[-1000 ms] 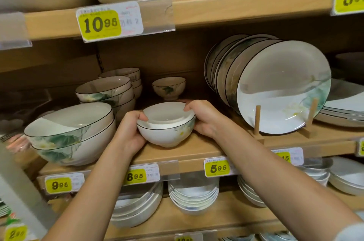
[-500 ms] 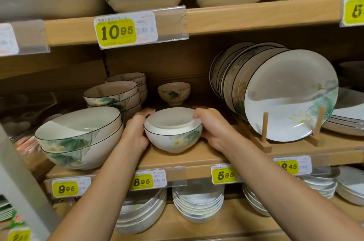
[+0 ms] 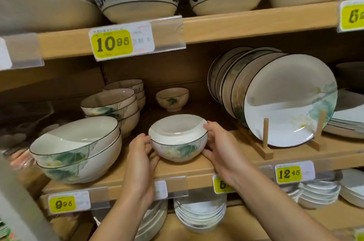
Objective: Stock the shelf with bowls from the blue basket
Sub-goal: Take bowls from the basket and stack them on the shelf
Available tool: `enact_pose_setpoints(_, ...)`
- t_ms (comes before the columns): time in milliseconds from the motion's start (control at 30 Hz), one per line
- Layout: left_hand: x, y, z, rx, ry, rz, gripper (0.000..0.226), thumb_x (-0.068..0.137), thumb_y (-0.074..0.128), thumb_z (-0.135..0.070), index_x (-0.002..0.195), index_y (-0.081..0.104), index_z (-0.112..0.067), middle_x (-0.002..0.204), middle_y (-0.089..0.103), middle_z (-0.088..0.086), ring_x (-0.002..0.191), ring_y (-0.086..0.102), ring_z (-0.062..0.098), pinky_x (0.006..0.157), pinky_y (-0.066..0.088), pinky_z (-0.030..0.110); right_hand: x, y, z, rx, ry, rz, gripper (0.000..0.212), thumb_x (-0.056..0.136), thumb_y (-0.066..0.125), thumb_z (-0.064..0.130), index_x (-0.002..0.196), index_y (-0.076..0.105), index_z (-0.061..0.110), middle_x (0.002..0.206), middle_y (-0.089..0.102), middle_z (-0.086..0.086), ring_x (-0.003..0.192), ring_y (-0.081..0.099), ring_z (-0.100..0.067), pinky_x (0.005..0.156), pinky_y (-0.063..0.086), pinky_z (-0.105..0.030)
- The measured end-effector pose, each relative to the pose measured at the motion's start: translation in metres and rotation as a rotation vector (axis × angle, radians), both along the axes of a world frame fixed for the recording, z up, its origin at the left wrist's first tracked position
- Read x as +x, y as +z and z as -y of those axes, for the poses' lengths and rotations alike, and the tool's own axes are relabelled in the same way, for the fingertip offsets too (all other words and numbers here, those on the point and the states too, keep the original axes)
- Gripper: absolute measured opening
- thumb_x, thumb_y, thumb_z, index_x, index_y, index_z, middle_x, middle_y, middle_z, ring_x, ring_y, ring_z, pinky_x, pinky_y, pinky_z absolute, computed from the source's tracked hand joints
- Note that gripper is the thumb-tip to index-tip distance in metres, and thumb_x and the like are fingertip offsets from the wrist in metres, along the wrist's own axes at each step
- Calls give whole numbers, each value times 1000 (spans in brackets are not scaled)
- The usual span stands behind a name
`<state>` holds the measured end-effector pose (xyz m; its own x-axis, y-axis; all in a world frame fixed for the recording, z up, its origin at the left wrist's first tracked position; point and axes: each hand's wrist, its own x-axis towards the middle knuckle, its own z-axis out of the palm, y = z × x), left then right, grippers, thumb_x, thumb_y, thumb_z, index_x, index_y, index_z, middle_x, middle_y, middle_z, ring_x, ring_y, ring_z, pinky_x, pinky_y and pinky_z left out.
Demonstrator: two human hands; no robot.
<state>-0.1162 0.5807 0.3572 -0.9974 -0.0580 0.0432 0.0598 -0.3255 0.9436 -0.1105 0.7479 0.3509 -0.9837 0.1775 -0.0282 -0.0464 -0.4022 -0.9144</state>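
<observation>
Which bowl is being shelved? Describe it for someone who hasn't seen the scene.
On the middle wooden shelf, left of the upright plates, sits a small lotus bowl between the left hand and right hand. Unlike its neighbours, it alone has a white insert nested inside.

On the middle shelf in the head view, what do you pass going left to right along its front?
Two big nested lotus bowls → left hand → small lotus bowl → right hand → upright plates on wooden rack.

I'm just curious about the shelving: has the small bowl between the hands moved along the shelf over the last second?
Yes. The small bowl has slid deeper into the shelf, away from its front edge and closer to the lone little bowl behind it.
</observation>
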Motion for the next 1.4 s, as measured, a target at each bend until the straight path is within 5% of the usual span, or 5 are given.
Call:
enact_pose_setpoints(100, -2, 11, -13, -5, -70, -46, 35, 93, 42, -30, 89, 75, -22, 84, 76, -6, 83, 72, 5, 70, 52, 24, -13, 10, 7, 64, -19, 4, 35, 89, 51, 36, 118, 61, 20, 108, 72, -3, 103, 66, -17, 95, 51, -39)
enact_pose_setpoints(333, -54, 59, -41, 2, 39, -140, 34, 98, 33, -36, 94, 65, -25, 76, 75, -10, 71, 70, 5, 57, 50, 19, -62, 59, 12, 49, -139, -61, 41, 90, 47, 40, 127, 57, 23, 113, 67, -2, 105, 61, -20, 97, 48, -40)
enact_pose_setpoints(567, -119, 80, -56, 172, 159, -82, 43, 93, 45, -36, 131, 54, -19, 118, 64, 11, 106, 61, 28, 93, 51, 38, -112, 90, 20, -1, -144, -99, 36, 94, 40, 44, 117, 57, 22, 106, 65, -9, 87, 63, -21, 56, 45, -26)
enact_pose_setpoints(800, -159, 81, -62, 196, 118, -200, 39, 96, 42, -31, 129, 55, -14, 119, 64, 14, 106, 62, 27, 83, 51, 33, -166, 87, 25, 26, -274, -127, 53, 93, 41, 45, 142, 32, 26, 124, 53, -14, 108, 57, -32, 95, 50, -48)
enact_pose_setpoints(1400, -239, 54, -74, -16, 147, -208, 58, 85, 38, -44, 137, 48, -23, 131, 57, 9, 118, 55, 27, 105, 43, 49, -253, 60, 22, 316, -384, -232, 60, 97, 35, 51, 149, 28, 22, 151, 35, -11, 137, 37, -29, 112, 33, -50)
